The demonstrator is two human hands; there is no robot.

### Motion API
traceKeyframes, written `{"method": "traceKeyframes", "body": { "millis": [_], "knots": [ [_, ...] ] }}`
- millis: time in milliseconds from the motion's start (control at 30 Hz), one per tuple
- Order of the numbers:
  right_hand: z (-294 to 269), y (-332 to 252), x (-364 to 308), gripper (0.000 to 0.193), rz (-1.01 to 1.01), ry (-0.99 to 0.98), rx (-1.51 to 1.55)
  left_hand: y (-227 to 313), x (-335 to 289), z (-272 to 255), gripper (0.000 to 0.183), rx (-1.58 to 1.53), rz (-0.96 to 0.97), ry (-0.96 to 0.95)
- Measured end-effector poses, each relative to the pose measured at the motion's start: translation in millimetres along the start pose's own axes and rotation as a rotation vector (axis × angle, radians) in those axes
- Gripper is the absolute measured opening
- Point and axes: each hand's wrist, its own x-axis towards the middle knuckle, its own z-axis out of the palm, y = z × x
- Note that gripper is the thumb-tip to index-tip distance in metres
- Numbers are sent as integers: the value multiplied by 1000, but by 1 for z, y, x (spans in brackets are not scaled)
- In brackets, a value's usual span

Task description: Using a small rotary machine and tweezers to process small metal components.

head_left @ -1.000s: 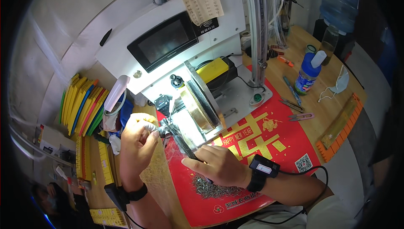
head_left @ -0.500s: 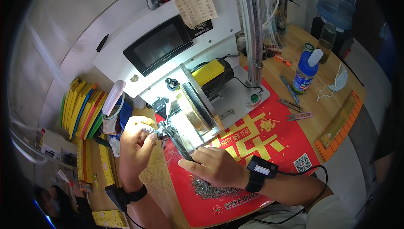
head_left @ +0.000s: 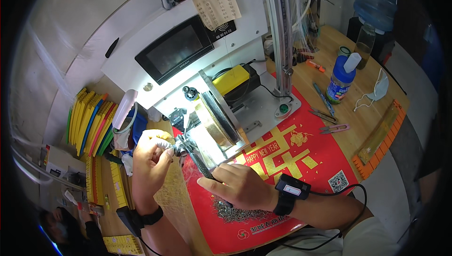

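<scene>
My left hand [head_left: 151, 162] is closed, thumb and fingers pinched together, with whitish covers on some fingertips. What it pinches is too small to make out. Close beside those fingertips are the jaws of black-handled pliers [head_left: 199, 162], gripped by my right hand [head_left: 242, 186] with its thumb stretched along the handle. Both hands are in front of the brightly lit gold drum [head_left: 214, 126] of a white machine [head_left: 127, 63]. Under my right hand a heap of small metal pieces [head_left: 238, 212] lies on a red printed mat [head_left: 207, 227].
A lamp [head_left: 125, 107] stands left of the drum, near a row of yellow and coloured boards [head_left: 92, 124]. On the right of the wooden table are thread snips [head_left: 335, 128], a blue-lidded bottle [head_left: 340, 84], a face mask [head_left: 379, 89] and an orange-edged tray [head_left: 383, 138]. A person sits at lower left.
The whole view has shifted very slightly. Both hands and the pliers keep nearly the same position and grip.
</scene>
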Motion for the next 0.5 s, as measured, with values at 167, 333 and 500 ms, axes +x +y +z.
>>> {"method": "traceKeyframes", "body": {
  "millis": [167,333,500],
  "knots": [
    [3,1,-1,32,-2,11,5,1,0,1,24,-20,-3,0],
    [1,0,1,31,5,3,5,-3,1,5,17,-72,23,63],
    [-7,-2,1,33,27,-28,8,4,2,8,18,-80,12,26]
  ]
}}
